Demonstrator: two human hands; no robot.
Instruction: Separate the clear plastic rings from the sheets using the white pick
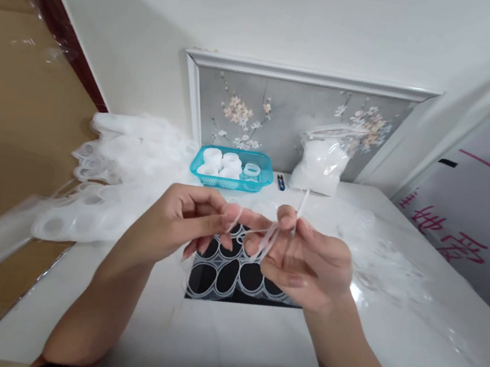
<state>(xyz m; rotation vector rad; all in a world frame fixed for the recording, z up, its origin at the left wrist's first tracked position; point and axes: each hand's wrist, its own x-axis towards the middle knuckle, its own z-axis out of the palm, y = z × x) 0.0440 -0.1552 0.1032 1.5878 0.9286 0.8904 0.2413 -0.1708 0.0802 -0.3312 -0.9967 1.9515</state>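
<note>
My left hand [187, 214] and my right hand [307, 261] meet above the white table [244, 348]. Both pinch a thin translucent plastic strip [264, 237] stretched between their fingertips. A short clear stick [301, 209] rises from my right hand's fingers. Below the hands lies a sheet of joined clear plastic rings [233, 273] on a black square patch.
A turquoise basket [232, 170] with white ring rolls stands at the back centre. Beside it lie a small blue clipper [281, 182] and a clear bag of white pieces [322, 162]. Heaps of clear ring sheets [107, 184] fill the left side, and more lie at the right [383, 258].
</note>
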